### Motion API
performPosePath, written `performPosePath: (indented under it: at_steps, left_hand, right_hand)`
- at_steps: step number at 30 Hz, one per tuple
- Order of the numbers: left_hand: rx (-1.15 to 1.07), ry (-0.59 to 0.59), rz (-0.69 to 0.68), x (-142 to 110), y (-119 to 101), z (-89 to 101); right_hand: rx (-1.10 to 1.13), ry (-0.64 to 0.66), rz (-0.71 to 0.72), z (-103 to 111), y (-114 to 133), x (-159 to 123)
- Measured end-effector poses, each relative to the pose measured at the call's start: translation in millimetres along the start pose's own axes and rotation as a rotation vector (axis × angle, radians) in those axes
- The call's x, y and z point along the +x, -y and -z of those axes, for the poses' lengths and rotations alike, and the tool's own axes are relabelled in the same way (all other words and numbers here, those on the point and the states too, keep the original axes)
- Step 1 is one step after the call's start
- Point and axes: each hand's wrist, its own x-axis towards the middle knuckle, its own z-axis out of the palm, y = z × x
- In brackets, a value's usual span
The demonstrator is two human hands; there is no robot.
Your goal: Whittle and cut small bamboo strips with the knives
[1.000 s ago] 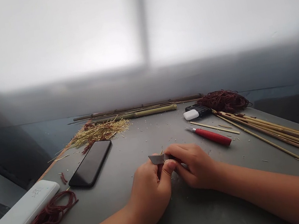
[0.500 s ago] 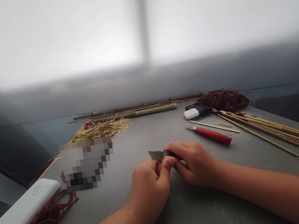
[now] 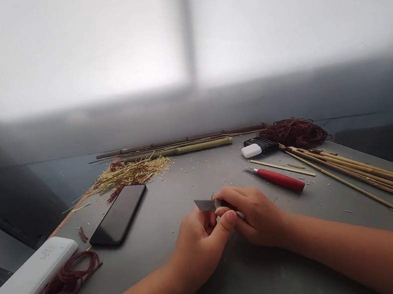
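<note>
My right hand (image 3: 257, 215) is closed round a knife, its flat grey blade (image 3: 204, 205) pointing left past the fingers. Curled against it is my left hand (image 3: 197, 242), its thumb stretched across to the right hand's fingers. Whatever the left fingers hold is hidden behind them; a small pale tip shows by the blade's base. Both hands meet low over the middle of the grey table (image 3: 164, 264). Just beyond the right hand lies a red-handled pointed tool (image 3: 280, 179), beside a thin pale strip (image 3: 284, 167).
Left: a white power bank (image 3: 27, 288), dark red cord (image 3: 69, 286), a phone (image 3: 119, 216) and a pile of shavings (image 3: 136, 172). Bamboo lengths (image 3: 204, 145) lie at the back. Right: thin canes (image 3: 369, 175), a black device (image 3: 266, 144), a white case (image 3: 251, 151) and a cord bundle (image 3: 295, 132).
My left thumb has slid right and lies further over the right hand's fingers. The knife has barely shifted. The phone, blurred out before, now shows plainly.
</note>
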Motion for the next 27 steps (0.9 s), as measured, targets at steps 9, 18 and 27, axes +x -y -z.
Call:
performPosePath:
  at_steps: [9,18,27]
  left_hand:
    - [-0.015,-0.022,-0.035,-1,4,1.3]
    - [0.057,-0.045,-0.030,1,-4,4.2]
    - [0.018,-0.066,0.059,4,-5,1.7]
  right_hand:
    - [0.068,0.029,0.038,2,2,2]
    - [0.052,0.040,0.039,5,3,1]
    - [-0.120,-0.023,0.036,2,1,-1]
